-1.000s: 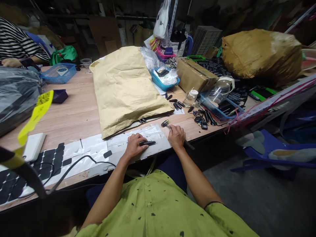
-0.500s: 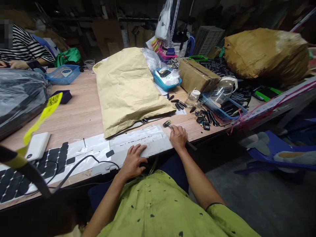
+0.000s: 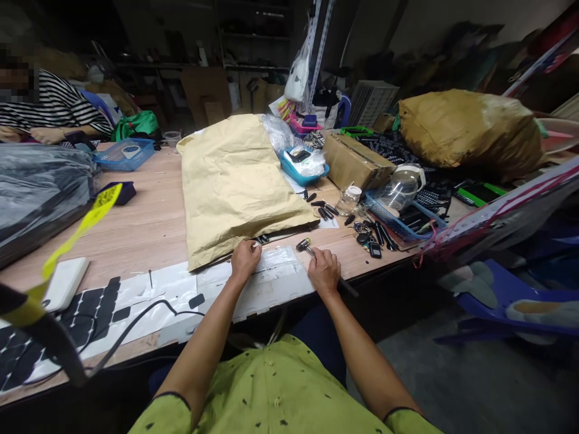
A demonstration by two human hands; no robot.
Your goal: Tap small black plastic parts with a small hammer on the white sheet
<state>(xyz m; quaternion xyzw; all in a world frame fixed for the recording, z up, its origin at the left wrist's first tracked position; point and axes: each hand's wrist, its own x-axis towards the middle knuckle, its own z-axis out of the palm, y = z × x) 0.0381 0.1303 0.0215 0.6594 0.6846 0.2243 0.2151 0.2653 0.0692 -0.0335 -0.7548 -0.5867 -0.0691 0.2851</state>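
Observation:
My left hand (image 3: 245, 258) reaches forward to the front edge of a large tan paper sack (image 3: 237, 181), fingers curled at a small black part (image 3: 261, 239) sticking out from under it. My right hand (image 3: 324, 270) is closed round a small hammer (image 3: 304, 245) whose head rests on the table. Between the hands lies a long white plastic-wrapped panel (image 3: 271, 280).
Black clips (image 3: 324, 208) and keys (image 3: 367, 232) lie to the right beside blue baskets (image 3: 398, 211) and a cardboard box (image 3: 353, 160). A cable (image 3: 136, 310), black pads (image 3: 97, 301), a white box (image 3: 63, 282) and a yellow tag (image 3: 85, 226) are on the left. A person in stripes (image 3: 49, 108) sits far left.
My left hand left the table's near edge and moved forward to the sack's edge. The black piece it held a second ago is gone from it. The right hand stayed on the hammer.

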